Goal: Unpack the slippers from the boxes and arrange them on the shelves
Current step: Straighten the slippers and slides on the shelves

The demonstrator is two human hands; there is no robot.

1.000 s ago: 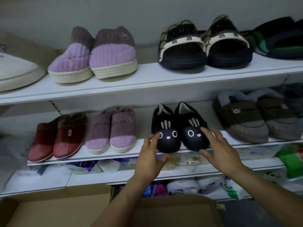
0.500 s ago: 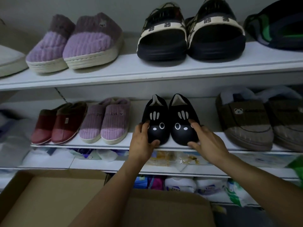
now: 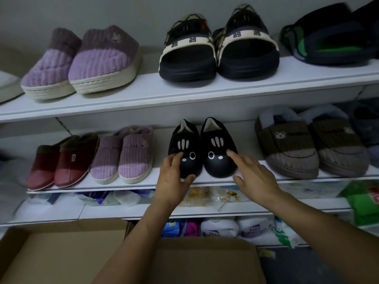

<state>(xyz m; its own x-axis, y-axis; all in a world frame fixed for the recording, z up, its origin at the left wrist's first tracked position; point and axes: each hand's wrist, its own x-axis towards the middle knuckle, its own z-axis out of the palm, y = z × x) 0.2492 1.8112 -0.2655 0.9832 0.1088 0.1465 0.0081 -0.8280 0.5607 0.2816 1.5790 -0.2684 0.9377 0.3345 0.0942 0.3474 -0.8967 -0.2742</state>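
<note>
A pair of black slippers with white cartoon faces stands side by side on the middle white shelf (image 3: 139, 184), toes toward me. My left hand (image 3: 174, 181) grips the toe of the left black slipper (image 3: 187, 144), with fingers on its left side and the thumb at its front. My right hand (image 3: 254, 177) has straight fingers, and the index finger touches the right side of the right black slipper (image 3: 217, 160). An open cardboard box (image 3: 61, 253) sits below my forearms.
The middle shelf also holds red slippers (image 3: 61, 160), small purple slippers (image 3: 123, 156) and brown bear slippers (image 3: 307, 146). The upper shelf (image 3: 143, 95) holds purple slippers (image 3: 102, 62) and black slides (image 3: 219, 50). Packaged goods (image 3: 219, 226) fill the lower shelves.
The black pair has slid back from the shelf's front edge, and both hands have stayed at the toes. My view shifted a little.
</note>
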